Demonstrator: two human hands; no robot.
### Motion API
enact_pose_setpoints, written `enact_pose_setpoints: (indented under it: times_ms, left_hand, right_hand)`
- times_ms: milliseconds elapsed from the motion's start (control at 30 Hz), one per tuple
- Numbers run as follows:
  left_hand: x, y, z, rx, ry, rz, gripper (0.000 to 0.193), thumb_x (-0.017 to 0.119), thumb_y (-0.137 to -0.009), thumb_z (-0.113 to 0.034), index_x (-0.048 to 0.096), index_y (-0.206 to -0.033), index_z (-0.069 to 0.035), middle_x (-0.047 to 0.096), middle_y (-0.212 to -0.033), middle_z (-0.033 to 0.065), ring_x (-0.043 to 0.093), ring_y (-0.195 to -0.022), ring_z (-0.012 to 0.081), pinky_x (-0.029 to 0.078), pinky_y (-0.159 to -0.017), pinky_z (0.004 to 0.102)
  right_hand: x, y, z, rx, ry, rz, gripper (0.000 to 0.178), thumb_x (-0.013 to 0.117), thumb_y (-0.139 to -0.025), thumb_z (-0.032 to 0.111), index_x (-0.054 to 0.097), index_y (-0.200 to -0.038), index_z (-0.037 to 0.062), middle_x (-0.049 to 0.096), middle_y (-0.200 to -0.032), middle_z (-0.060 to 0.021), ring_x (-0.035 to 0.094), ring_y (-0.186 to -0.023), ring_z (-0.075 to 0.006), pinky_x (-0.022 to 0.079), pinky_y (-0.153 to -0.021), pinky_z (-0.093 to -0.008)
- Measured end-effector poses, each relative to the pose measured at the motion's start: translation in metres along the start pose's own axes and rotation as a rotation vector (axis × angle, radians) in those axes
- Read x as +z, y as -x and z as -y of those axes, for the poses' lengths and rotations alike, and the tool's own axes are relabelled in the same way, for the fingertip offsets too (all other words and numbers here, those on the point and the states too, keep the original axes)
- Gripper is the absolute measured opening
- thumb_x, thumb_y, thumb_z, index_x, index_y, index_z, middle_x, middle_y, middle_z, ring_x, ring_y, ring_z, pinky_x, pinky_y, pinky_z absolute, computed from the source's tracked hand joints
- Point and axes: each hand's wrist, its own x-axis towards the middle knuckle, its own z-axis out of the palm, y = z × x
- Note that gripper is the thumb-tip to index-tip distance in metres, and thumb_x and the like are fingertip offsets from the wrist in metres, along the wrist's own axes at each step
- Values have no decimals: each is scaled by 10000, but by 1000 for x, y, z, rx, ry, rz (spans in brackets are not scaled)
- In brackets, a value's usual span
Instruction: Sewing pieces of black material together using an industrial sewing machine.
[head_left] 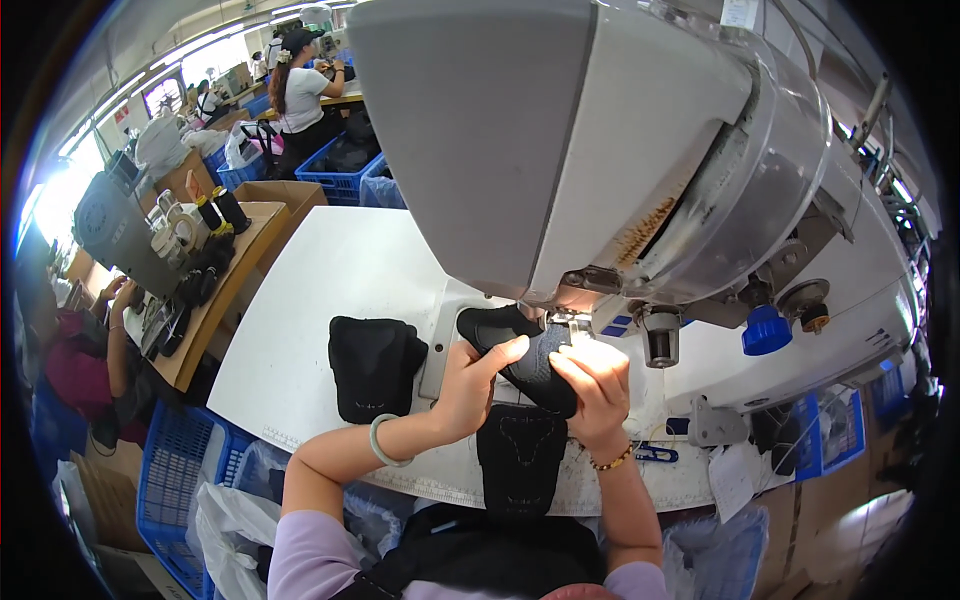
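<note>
Under the sewing machine head (480,130), a black shoe upper (535,372) with a grey mesh part lies in both my hands. My left hand (466,390) pinches its left side, thumb on top and fingers underneath. On its right side, close to the lit needle area, my right hand (597,385) grips the fabric between thumb and fingers. Part of the upper is hidden by my fingers and the machine. A flat stack of black fabric pieces (372,370) rests left of my left hand. Another black piece with stitched marks (522,455) lies at the table's front edge, below my hands.
The white table (290,320) surrounds the machine. A blue clip-like tool (655,454) sits right of my right wrist. Blue crates (175,500) stand at the lower left, with plastic bags beside them. Other people work at benches on the left and at the back; one bench holds thread spools (232,210).
</note>
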Motion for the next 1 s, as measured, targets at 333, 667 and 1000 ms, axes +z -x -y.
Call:
enact_pose_setpoints:
  times_ms: [333, 667, 1000]
  left_hand:
    - [11, 9, 16, 222, -229, 66, 193, 644, -842, -105, 592, -995, 1, 615, -893, 4, 555, -817, 74, 446, -743, 224]
    - [11, 8, 12, 216, -374, 61, 215, 642, -841, -101, 556, -1005, 9, 607, -876, 13, 544, -772, 74, 438, -711, 217]
    - [8, -7, -4, 209, -434, 109, 208, 651, -830, -112, 559, -984, -6, 602, -854, 11, 551, -770, 85, 449, -722, 225]
  right_hand:
    - [-14, 0, -34, 156, -338, 120, 197, 707, -718, 108, 669, -905, 62, 662, -992, -89, 619, -879, -222, 474, -771, -304]
    - [-5, 29, -52, 346, -499, 105, 267, 736, -687, 43, 673, -947, 40, 666, -1015, -132, 613, -902, -194, 465, -829, -298]
    - [-6, 22, -43, 346, -432, 114, 269, 697, -693, 3, 681, -958, 40, 675, -1006, -97, 607, -868, -180, 462, -816, -290]
